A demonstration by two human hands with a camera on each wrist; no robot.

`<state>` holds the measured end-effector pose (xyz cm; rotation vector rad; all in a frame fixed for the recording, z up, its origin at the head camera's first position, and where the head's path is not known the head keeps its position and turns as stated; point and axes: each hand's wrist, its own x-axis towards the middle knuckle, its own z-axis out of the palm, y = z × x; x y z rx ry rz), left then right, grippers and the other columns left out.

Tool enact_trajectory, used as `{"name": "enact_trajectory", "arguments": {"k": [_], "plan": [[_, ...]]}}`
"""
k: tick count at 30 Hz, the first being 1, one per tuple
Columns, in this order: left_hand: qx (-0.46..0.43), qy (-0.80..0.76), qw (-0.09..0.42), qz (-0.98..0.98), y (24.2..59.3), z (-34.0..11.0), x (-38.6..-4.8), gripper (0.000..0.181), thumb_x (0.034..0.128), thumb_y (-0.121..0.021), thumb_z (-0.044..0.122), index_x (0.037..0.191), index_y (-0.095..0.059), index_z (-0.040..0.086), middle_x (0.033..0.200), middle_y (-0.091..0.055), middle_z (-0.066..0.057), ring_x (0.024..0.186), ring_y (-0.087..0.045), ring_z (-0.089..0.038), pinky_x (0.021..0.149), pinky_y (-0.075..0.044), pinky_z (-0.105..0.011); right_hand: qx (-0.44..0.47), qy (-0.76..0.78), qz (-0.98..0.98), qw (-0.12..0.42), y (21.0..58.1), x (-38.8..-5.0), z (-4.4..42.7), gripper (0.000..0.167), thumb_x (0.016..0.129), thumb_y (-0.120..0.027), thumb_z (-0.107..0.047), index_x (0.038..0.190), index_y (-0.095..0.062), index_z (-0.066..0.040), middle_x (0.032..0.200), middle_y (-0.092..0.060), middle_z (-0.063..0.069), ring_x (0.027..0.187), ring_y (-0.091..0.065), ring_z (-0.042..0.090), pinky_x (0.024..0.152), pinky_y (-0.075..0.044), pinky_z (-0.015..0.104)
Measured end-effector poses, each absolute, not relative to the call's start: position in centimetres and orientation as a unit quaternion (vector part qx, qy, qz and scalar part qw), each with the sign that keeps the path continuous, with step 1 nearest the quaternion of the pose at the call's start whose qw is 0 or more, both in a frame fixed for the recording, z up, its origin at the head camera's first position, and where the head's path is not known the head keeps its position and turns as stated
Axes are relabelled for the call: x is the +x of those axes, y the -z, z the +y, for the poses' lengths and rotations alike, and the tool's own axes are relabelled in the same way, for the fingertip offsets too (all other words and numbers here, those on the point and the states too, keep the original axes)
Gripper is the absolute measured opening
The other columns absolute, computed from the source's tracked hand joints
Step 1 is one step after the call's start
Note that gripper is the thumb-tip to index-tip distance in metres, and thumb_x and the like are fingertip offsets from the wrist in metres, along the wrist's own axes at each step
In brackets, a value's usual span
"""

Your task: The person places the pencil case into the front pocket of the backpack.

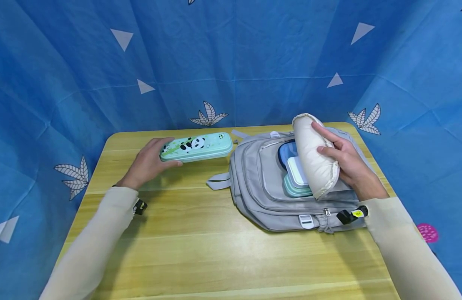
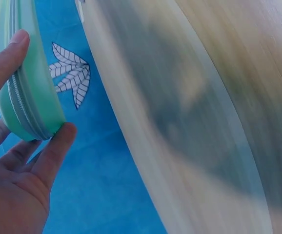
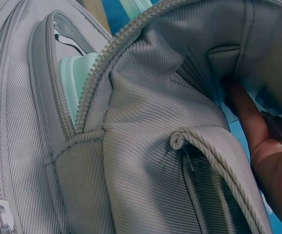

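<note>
My left hand (image 1: 150, 162) holds a mint-green pencil case (image 1: 197, 147) with pandas on its lid by one end, above the table. In the left wrist view, thumb and fingers grip the zipped case (image 2: 29, 97) from both sides. A grey backpack (image 1: 249, 179) lies flat at the right. My right hand (image 1: 347, 160) holds back its front pocket flap (image 1: 315, 158), cream lining showing. The grey outside of the flap (image 3: 165, 97) faces the right wrist view. In the opened pocket lie a dark blue case (image 1: 285, 152), a white-topped case (image 1: 296, 171) and a mint-green case (image 1: 295, 189).
The wooden table (image 1: 201, 250) extends in front of the backpack and to its left. A grey strap loop (image 1: 219, 181) sticks out at the backpack's left side. Blue patterned cloth (image 1: 231, 62) hangs behind the table and at both sides.
</note>
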<state>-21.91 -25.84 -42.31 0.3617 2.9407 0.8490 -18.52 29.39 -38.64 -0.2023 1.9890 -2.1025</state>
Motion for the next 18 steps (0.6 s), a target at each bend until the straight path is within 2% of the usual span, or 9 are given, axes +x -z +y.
{"name": "enact_trajectory", "arguments": {"k": [8,18], "plan": [[0.130,-0.273,0.030,0.953,41.9,-24.1,-21.7,0.090,0.0914,-0.089,0.047,0.165,-0.048,0.015,0.166,-0.048,-0.020,0.151,-0.046,-0.043,0.123,-0.040,-0.067,-0.070,0.721,0.679,0.118,38.6,-18.5,29.4,0.068,0.111,-0.053,0.000,0.171,-0.037,-0.027,0.186,-0.001,0.003,0.157,-0.023,0.031,0.094,-0.059,0.019],[0.136,-0.270,0.042,0.952,41.8,-22.3,-21.7,0.093,0.0914,-0.087,0.053,0.167,-0.046,0.018,0.168,-0.046,-0.017,0.155,-0.044,-0.042,0.127,-0.034,-0.069,-0.069,0.724,0.676,0.119,38.5,-18.5,29.4,0.068,0.111,-0.053,0.000,0.171,-0.037,-0.026,0.186,-0.001,0.002,0.159,-0.020,0.032,0.095,-0.058,0.018]]}}
